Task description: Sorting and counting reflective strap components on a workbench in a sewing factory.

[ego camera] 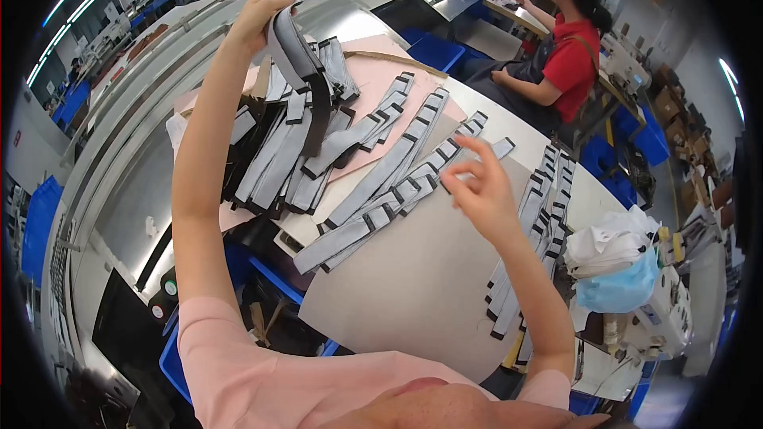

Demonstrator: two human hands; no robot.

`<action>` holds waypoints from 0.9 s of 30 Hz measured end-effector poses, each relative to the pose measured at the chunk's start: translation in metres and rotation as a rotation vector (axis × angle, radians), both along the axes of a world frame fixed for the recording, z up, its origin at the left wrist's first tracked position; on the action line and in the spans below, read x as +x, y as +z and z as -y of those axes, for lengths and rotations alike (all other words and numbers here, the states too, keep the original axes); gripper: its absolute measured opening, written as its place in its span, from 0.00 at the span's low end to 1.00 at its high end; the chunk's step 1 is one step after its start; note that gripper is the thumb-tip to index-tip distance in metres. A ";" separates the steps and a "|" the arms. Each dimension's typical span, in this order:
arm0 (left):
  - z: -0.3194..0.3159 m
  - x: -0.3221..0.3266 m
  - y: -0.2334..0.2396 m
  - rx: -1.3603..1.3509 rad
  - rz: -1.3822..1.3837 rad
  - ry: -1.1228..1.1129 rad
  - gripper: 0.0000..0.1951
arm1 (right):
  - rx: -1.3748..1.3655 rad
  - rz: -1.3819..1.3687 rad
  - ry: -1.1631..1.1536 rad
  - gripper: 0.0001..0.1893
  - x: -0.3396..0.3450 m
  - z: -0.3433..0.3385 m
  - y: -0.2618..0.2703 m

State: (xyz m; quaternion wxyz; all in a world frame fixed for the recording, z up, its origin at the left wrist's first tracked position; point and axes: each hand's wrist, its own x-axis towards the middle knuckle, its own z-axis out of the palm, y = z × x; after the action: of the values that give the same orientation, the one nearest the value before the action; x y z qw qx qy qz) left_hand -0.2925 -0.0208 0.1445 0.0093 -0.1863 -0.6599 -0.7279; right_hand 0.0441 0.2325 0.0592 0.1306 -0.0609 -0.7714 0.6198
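Note:
High over the far left of the table, my left hand [255, 15] grips a bundle of grey fabric strips [293, 50] with black ends, which hang down in a curve. Below it lies a heap of similar grey and black strips [277, 161]. My right hand [481, 193] hovers near the far ends of a fanned row of strips [396, 158], its fingers apart and nothing visible in them. Another group of overlapping strips [503, 304] lies to the right, partly behind my right forearm. A grey-beige sheet [405, 274] covers the near part of the white table [503, 116].
A sewing machine [670, 310] stands at the right, with white cloth [611, 241] and light-blue fabric [623, 286] over it. Metal rails [149, 74] run along the left. Beyond the table a co-worker [557, 65] sits near blue bins [435, 50]. Another blue bin [176, 363] is below left.

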 end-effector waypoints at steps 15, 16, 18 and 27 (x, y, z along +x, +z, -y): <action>0.022 0.189 0.035 0.479 -0.230 -0.079 0.31 | 0.434 -0.533 -0.143 0.08 -0.049 0.045 0.011; 0.029 0.194 0.031 0.493 -0.193 -0.077 0.29 | 0.475 -0.598 -0.146 0.08 -0.039 0.038 0.014; 0.026 0.206 0.024 0.513 -0.100 -0.042 0.25 | 0.590 -0.652 -0.192 0.08 -0.018 0.027 0.020; -0.014 0.286 -0.025 0.608 -0.358 0.128 0.16 | 0.670 -0.361 -0.264 0.08 0.059 0.007 0.006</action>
State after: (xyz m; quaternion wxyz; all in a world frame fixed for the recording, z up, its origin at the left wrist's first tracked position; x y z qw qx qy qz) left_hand -0.0068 -0.0070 0.1192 0.2253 -0.2581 -0.4113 -0.8447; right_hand 0.1031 0.2256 0.0650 0.3552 -0.0037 -0.8810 0.3126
